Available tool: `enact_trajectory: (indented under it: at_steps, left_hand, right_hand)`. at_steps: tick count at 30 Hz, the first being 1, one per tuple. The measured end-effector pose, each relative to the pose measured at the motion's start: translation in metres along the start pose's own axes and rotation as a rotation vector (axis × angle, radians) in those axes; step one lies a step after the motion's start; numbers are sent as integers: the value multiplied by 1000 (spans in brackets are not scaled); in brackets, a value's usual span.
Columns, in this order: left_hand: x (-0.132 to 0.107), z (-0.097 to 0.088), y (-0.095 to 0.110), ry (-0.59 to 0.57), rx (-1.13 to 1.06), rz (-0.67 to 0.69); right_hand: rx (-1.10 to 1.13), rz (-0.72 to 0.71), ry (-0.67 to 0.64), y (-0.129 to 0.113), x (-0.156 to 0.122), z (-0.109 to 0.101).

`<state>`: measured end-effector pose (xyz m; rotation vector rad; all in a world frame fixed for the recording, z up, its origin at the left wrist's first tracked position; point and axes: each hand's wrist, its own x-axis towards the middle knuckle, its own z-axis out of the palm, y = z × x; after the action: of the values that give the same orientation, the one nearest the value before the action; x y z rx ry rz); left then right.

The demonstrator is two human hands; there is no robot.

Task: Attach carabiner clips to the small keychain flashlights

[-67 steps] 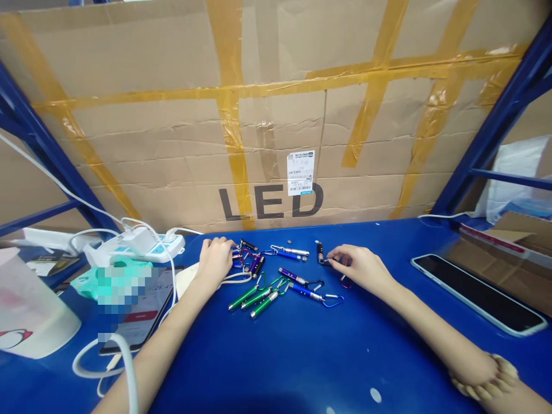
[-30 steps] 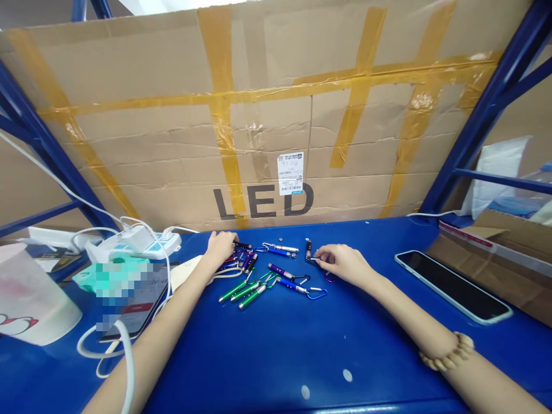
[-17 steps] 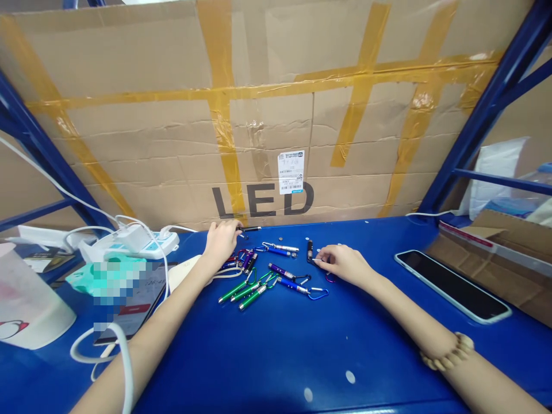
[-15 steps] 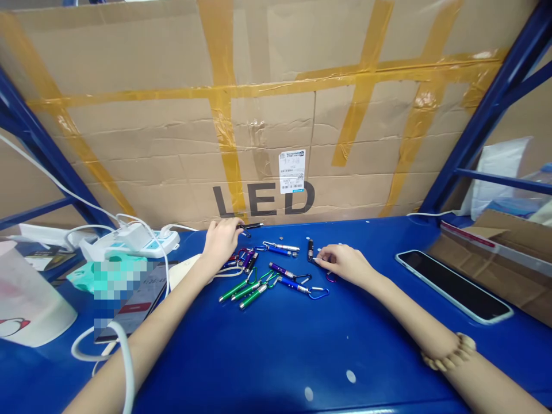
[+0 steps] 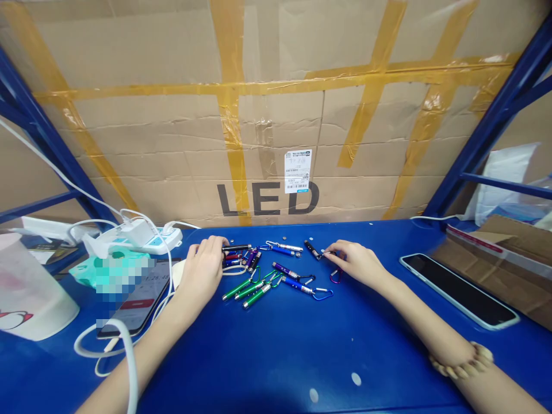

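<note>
Moved: left hand [image 5: 202, 271] has dropped back to the pile of metal keychain penlights [image 5: 259, 290], with a slim black penlight [image 5: 236, 248] now down at the pile's near-left edge.
Left grip: fingers curled almost closed at that penlight's end, maybe just corralling it; can't tell if it's really held.
Right hand [image 5: 354, 263]: just right of the pile, fingertips nearly closed, pinching the end of a short black penlight [image 5: 313, 249], seemingly to steady it.
Pile: green, blue and purple penlights, loosely splayed, carabiners tangled together.
Bracelet: wooden beads [image 5: 461, 362] on the right wrist, well below the pile.
</note>
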<state>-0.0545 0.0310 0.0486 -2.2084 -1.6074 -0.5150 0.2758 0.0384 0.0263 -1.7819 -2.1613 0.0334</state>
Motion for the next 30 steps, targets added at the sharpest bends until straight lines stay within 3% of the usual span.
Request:
enact_trajectory:
  at_steps: [6,15,22,27,30]
  left_hand:
    - [5,-7,-13,38,55,-42]
    - [3,11,-7,-130,141,-2]
    - [3,17,-10,-181,136,-7]
    - [1,13,-12,-167,141,2]
    - [1,8,-2,-89,88,29]
  right_hand:
    - [-1,-10,2,5,2,2]
    - [-13,1,-48,7,5,6]
    - [-17,-18,-45,6,4,5]
    - [-21,-27,-31,5,4,3]
    - [-21,-32,-17,5,4,2]
